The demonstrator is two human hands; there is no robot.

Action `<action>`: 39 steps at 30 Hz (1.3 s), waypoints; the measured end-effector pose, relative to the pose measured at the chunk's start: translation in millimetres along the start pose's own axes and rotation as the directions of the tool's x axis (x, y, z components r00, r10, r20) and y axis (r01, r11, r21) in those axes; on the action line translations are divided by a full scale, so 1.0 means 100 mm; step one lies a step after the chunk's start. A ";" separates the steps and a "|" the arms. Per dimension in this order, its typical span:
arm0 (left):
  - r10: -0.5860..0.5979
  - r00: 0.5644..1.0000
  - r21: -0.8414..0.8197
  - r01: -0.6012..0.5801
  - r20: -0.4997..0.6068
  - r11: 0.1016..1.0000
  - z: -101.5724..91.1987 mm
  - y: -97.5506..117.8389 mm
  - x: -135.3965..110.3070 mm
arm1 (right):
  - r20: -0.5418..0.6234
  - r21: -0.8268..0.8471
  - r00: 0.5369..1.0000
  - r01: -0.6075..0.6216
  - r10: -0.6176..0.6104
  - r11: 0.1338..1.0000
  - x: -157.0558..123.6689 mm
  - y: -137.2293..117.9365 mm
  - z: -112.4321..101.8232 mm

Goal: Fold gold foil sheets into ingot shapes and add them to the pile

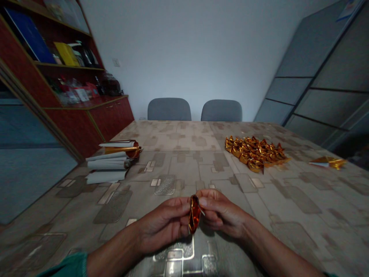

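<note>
Foil (195,214): where is it?

Creased orange-gold strip, pinched upright between the left hand (163,227) and right hand (221,213), both curled closed on it, just above the tabletop (288,200).

Any writing?

Nothing readable, there or on the heap of folded gold foil pieces (255,154) farther ahead.

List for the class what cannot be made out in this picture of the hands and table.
Head view:
The foil piece: partly hidden by the left hand and right hand.
The gold pile: lower pieces hidden by upper ones.
Cabinet shelf items: too dark and small to name.
The left sleeve: cut off by the bottom edge.
</note>
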State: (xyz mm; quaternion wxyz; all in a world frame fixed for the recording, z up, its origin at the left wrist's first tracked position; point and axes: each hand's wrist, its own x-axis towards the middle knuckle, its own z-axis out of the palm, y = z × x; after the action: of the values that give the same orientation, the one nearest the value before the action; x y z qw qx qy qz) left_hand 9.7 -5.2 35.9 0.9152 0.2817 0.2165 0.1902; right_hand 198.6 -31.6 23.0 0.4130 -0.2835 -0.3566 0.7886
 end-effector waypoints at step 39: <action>-0.141 0.980 -0.191 0.166 0.142 0.967 -0.10 -0.15 0.02 | 0.232 -0.749 0.732 0.554 -0.641 0.362 -0.15 -0.05 0.03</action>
State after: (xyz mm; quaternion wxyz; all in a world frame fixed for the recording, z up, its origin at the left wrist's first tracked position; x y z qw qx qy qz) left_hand 9.7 -11.8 19.2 0.9629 0.1815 0.1586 0.1213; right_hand 205.6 -43.6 31.0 0.5214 -0.3222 -0.7173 0.3314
